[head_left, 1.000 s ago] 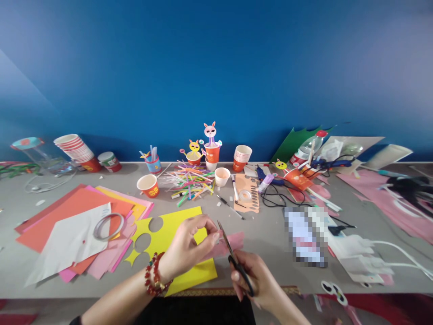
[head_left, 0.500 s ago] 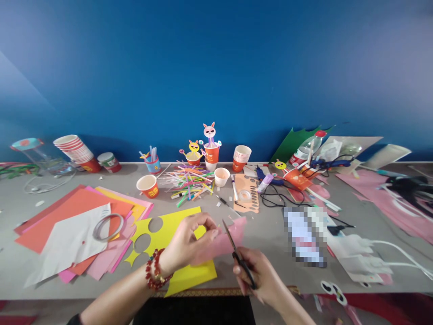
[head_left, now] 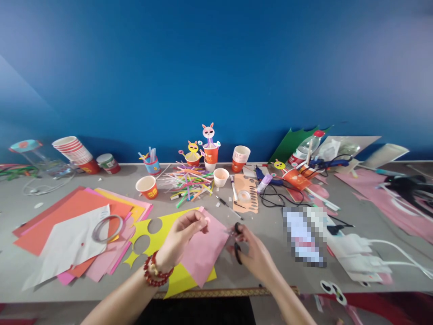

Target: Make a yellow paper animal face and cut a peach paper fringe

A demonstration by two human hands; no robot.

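My left hand [head_left: 186, 232], with a red bead bracelet at the wrist, pinches a small pink paper piece [head_left: 207, 220] at its fingertips. Its exact shape is too small to make out. Below and beside that hand a pink paper sheet [head_left: 206, 253] lies over a yellow sheet [head_left: 158, 229] with round holes cut in it. My right hand [head_left: 253, 253] has its fingers in the black handles of the scissors [head_left: 238, 243]. Their blades point left, close to the pink sheet's right corner, and look blurred.
Coloured papers [head_left: 77, 216] with a tape roll [head_left: 107, 228] on top lie left. Loose sticks [head_left: 189, 183], paper cups [head_left: 147, 186] and animal-faced cup figures [head_left: 210, 151] stand along the back. A pen [head_left: 230, 207], glue gun [head_left: 267, 176], cables and power strip [head_left: 355, 257] are to the right.
The pink sheet has gone from my left hand's grasp down onto the yellow sheet. A small pink piece now shows in my left fingertips. The scissors have turned from upright to pointing left.
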